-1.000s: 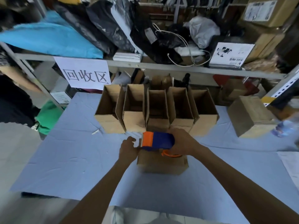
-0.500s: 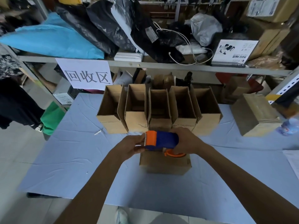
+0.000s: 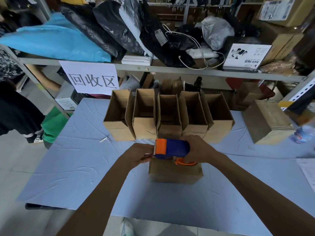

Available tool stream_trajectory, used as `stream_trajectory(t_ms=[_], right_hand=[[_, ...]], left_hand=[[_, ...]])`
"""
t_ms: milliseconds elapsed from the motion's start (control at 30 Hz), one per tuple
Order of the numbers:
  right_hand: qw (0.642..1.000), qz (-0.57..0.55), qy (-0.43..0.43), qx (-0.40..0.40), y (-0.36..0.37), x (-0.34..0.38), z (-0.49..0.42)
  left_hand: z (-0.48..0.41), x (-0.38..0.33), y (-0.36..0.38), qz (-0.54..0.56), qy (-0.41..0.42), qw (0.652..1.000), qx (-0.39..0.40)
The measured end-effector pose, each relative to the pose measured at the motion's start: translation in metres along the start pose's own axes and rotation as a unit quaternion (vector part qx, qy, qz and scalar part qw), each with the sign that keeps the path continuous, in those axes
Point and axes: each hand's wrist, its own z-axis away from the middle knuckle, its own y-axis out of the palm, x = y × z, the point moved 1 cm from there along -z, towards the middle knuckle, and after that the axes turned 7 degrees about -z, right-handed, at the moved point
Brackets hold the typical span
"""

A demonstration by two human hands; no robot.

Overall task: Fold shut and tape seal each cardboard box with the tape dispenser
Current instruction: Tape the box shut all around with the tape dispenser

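The right hand (image 3: pixel 197 150) wraps the body of the light, rigid tape dispenser (image 3: pixel 172 149) above the stiff cardboard box (image 3: pixel 172 172); the left hand (image 3: pixel 140 155) seems to pinch the flimsy, sticky tape end (image 3: pixel 152 155).

White sign (image 3: pixel 92 79) (Chinese characters), black bags (image 3: pixel 104 31)

Closed box (image 3: pixel 170 172) on the table (image 3: pixel 81 167), row of open boxes (image 3: pixel 168 132) behind, another box (image 3: pixel 265 121) far right
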Motion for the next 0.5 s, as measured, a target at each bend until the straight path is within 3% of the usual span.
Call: stream_trajectory(t_ms=[267, 500], right_hand=[[1.0, 0.014, -0.006, -0.006, 0.001, 0.006, 0.003], [1.0, 0.017, -0.011, -0.02, 0.005, 0.006, 0.002]], left_hand=[[-0.005, 0.006, 0.008, -0.02, 0.003, 0.996, -0.083], [0.004, 0.006, 0.011, -0.067, 0.111, 0.985, -0.11]])
